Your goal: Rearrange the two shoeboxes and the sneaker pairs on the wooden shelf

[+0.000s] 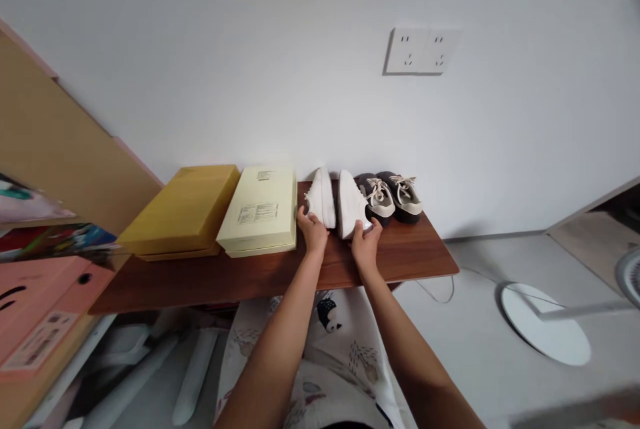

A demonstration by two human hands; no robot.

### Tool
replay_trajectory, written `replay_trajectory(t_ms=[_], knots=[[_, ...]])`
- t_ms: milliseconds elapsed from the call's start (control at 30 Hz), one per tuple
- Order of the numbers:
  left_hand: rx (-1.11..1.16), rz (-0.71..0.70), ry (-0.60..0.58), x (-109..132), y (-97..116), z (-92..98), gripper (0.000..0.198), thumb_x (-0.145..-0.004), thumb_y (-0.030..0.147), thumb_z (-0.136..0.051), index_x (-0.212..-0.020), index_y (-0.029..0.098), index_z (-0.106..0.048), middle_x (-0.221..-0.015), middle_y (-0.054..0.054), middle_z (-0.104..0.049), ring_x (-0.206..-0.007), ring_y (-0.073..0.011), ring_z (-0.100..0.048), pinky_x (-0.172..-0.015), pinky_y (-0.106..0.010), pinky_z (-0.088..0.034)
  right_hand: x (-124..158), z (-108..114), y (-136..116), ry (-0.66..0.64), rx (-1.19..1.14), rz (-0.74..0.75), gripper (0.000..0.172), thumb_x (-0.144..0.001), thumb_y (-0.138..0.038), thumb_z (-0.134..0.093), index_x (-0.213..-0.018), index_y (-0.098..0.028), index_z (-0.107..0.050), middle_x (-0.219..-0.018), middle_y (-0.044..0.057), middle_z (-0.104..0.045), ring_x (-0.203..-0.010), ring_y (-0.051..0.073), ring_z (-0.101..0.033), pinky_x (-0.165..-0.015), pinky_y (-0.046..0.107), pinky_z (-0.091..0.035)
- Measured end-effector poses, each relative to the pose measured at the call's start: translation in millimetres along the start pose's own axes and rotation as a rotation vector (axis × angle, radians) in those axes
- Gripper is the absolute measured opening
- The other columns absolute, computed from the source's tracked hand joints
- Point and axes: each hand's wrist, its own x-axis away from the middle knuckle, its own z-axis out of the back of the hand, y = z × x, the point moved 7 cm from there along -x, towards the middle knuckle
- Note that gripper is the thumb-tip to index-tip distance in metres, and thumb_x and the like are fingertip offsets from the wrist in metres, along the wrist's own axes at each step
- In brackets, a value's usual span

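Observation:
A pair of white sneakers lies on the brown wooden table (260, 277), soles turned toward each other. My left hand (314, 232) is closed round the near end of the left white sneaker (320, 197). On the right white sneaker (350, 202), my right hand (365, 242) grips the near end in the same way. Just right of it stands a pair of dark sneakers (403, 192) with cream laces, upright against the wall. A pale yellow shoebox (260, 205) lies left of my left hand, with a mustard-yellow box (185, 209) beyond it.
Wall sockets (423, 51) sit above the table. At the left, a shelf holds a pink shoebox (45, 309). A round white base (545, 335) with a pole stands on the floor at the right, and a thin cable (440, 299) hangs by the table's right end.

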Motion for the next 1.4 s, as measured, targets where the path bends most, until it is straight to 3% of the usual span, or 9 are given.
replay_trajectory(t_ms=[100, 233, 433, 600, 733, 867, 1100, 1233, 1400], knots=[[0.030, 0.062, 0.054, 24.4, -0.6, 14.2, 0.052, -0.098, 0.027, -0.035, -0.147, 0.010, -0.027, -0.149, -0.028, -0.034, -0.118, -0.0287, -0.059, -0.090, -0.043, -0.054, -2.2, 35.2, 1.8, 0.079, 0.104, 0.136, 0.053, -0.094, -0.051, -0.042, -0.132, -0.014, -0.043, -0.124, 0.021, -0.050, -0.113, 0.028, -0.055, -0.092, 0.044, -0.049], [0.026, -0.191, 0.033, 74.5, 38.1, 8.0, 0.058, -0.096, 0.028, -0.045, -0.149, 0.014, -0.028, -0.152, -0.025, -0.029, -0.138, -0.0314, -0.041, -0.107, -0.047, -0.044, -46.0, 95.6, 10.9, 0.340, 0.222, 0.209, 0.052, -0.092, -0.052, -0.047, -0.126, -0.012, -0.050, -0.126, 0.022, -0.047, -0.122, 0.031, -0.047, -0.101, 0.051, -0.041], [0.116, -0.445, -0.426, 96.8, 126.5, -108.1, 0.046, -0.093, 0.018, -0.048, -0.139, 0.019, -0.044, -0.150, -0.019, -0.037, -0.142, -0.0277, -0.037, -0.108, -0.040, -0.044, -134.4, 91.9, 27.6, 0.180, 0.289, 0.281, 0.059, -0.083, -0.052, -0.057, -0.126, -0.012, -0.049, -0.130, 0.022, -0.049, -0.128, 0.033, -0.042, -0.107, 0.053, -0.036], [-0.117, -0.093, -0.494, 68.9, 122.3, -166.3, 0.026, -0.095, 0.017, -0.044, -0.117, 0.014, -0.055, -0.128, -0.024, -0.056, -0.120, -0.0338, -0.058, -0.097, -0.045, -0.048, -140.2, 82.4, 43.1, 0.131, 0.254, 0.206, 0.057, -0.079, -0.053, -0.061, -0.121, -0.017, -0.049, -0.125, 0.017, -0.055, -0.122, 0.030, -0.049, -0.100, 0.048, -0.043], [-0.172, -0.088, -0.446, 61.5, 112.2, -157.6, 0.014, -0.093, 0.024, -0.052, -0.104, 0.016, -0.054, -0.115, -0.021, -0.063, -0.108, -0.0317, -0.065, -0.094, -0.043, -0.049, -139.6, 97.7, 57.6, 0.295, 0.117, 0.049, 0.051, -0.079, -0.059, -0.060, -0.109, -0.020, -0.049, -0.113, 0.012, -0.060, -0.106, 0.026, -0.058, -0.097, 0.043, -0.045], [0.174, 0.134, -0.408, 60.5, 96.9, -150.7, 0.021, -0.097, 0.037, -0.046, -0.107, 0.019, -0.048, -0.091, -0.008, -0.067, -0.075, -0.0199, -0.072, -0.075, -0.030, -0.053, -139.4, 109.7, 82.1, 0.456, -0.117, -0.197, 0.047, -0.090, -0.065, -0.039, -0.106, -0.021, -0.043, -0.105, 0.009, -0.059, -0.096, 0.022, -0.059, -0.090, 0.038, -0.048], [0.354, 0.487, -0.373, 73.9, 70.3, -173.3, 0.024, -0.097, 0.031, -0.037, -0.116, 0.018, -0.043, -0.094, -0.008, -0.065, -0.059, -0.0137, -0.067, -0.055, -0.024, -0.051, -144.7, 102.3, 84.3, 0.375, -0.032, -0.191, 0.047, -0.096, -0.060, -0.025, -0.112, -0.019, -0.041, -0.105, 0.012, -0.057, -0.096, 0.023, -0.058, -0.089, 0.040, -0.046], [0.246, 0.270, -0.285, 77.0, 68.8, -171.3, 0.039, -0.096, 0.022, -0.034, -0.135, 0.017, -0.034, -0.126, -0.019, -0.056, -0.091, -0.0197, -0.070, -0.078, -0.033, -0.058, -147.5, 97.9, 72.6, 0.359, 0.051, -0.048, 0.045, -0.098, -0.054, -0.024, -0.113, -0.018, -0.045, -0.113, 0.015, -0.056, -0.106, 0.024, -0.056, -0.096, 0.041, -0.043], [0.191, -0.130, -0.260, 94.0, 73.3, -155.2, 0.059, -0.089, 0.012, -0.044, -0.146, 0.014, -0.030, -0.152, -0.020, -0.035, -0.143, -0.0264, -0.035, -0.117, -0.044, -0.033, -143.3, 97.9, 65.4, 0.353, 0.109, -0.049, 0.046, -0.099, -0.049, -0.025, -0.117, -0.017, -0.051, -0.115, 0.017, -0.057, -0.113, 0.028, -0.052, -0.099, 0.045, -0.040]])
